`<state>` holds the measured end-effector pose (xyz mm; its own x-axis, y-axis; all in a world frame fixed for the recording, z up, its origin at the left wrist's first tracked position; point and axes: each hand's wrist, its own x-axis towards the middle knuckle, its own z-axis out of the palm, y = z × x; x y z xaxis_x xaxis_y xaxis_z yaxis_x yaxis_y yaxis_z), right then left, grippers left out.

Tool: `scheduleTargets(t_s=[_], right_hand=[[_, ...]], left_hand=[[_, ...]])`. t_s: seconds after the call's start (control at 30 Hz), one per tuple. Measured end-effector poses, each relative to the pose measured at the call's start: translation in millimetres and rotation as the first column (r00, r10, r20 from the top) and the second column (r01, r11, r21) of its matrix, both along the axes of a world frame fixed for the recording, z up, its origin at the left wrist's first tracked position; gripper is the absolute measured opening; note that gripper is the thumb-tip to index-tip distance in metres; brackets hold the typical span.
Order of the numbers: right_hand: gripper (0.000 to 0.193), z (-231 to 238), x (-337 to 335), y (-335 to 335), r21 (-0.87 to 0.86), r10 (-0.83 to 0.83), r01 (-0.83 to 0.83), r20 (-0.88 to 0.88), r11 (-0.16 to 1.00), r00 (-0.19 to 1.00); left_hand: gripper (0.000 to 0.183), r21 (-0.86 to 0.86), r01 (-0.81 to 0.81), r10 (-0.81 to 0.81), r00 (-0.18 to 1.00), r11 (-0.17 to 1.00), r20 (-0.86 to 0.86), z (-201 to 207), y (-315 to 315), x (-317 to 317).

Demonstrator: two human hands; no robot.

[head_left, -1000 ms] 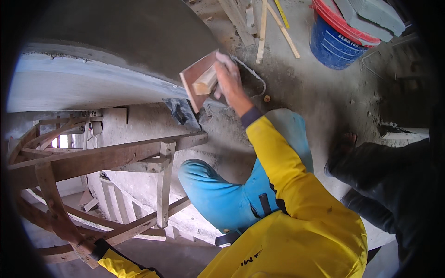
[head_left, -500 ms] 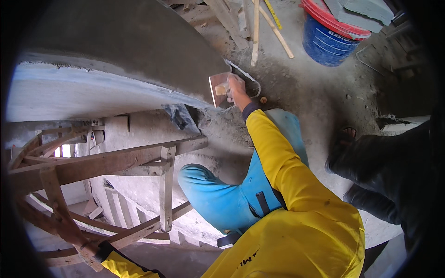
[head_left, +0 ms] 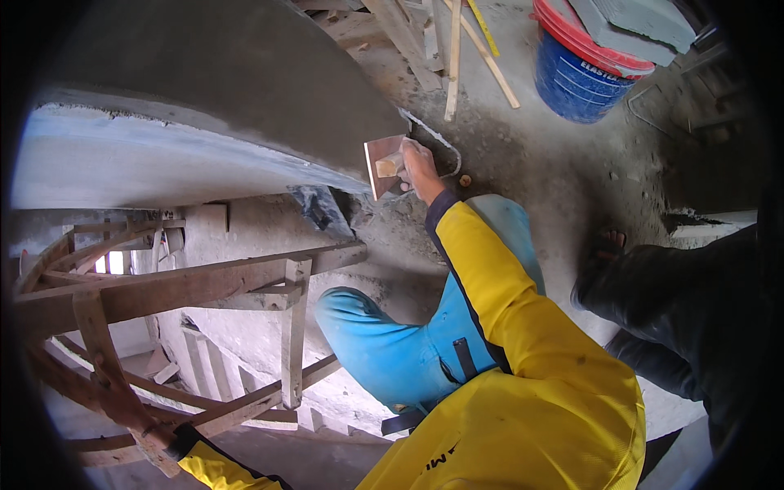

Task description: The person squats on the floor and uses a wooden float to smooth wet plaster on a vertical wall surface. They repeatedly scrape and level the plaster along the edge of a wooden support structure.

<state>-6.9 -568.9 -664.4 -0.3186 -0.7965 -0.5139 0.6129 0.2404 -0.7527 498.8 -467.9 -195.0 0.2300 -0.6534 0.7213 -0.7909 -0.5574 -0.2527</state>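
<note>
The plastering float (head_left: 384, 166) has slid back down off the open floor and now sits tight against the lower edge of the curved grey plastered wall (head_left: 204, 73), so the smoothing is on its rim. Right hand (head_left: 419, 166) reaches out at full stretch, fingers wrapped around the wooden handle. Left hand (head_left: 157, 445) grips the timber frame (head_left: 188, 286) low down
</note>
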Motion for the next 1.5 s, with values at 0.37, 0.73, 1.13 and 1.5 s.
scheduleTargets(t_s=[0.37, 0.73, 1.13, 1.5], right_hand=[[0.054, -25.0, -10.2, -1.1, -0.011, 0.096, -0.096, 0.090, 0.995, 0.991], [0.049, -28.3, -11.0, -4.1, -0.009, 0.011, -0.011, -0.034, 1.000, 0.999], [0.055, -47.4, -10.2, -7.6, -0.035, -0.014, 0.016, 0.077, 0.999, 0.997], [0.035, -21.4, -16.6, -13.0, 0.081, 0.028, -0.037, 0.109, 0.996, 0.994]], left_hand=[[0.080, -0.052, -0.090, 0.092, 0.995, 0.995, 0.042, 0.6, -7.5, 29.6], [0.080, -0.061, 0.011, -0.007, 0.999, 0.998, 0.053, -4.5, -5.9, 3.9], [0.085, -0.026, -0.017, 0.016, 1.000, 1.000, -0.016, -2.2, -10.2, -4.8], [0.084, -0.059, -0.094, 0.099, 0.991, 0.994, 0.085, 2.3, -9.9, 12.1]])
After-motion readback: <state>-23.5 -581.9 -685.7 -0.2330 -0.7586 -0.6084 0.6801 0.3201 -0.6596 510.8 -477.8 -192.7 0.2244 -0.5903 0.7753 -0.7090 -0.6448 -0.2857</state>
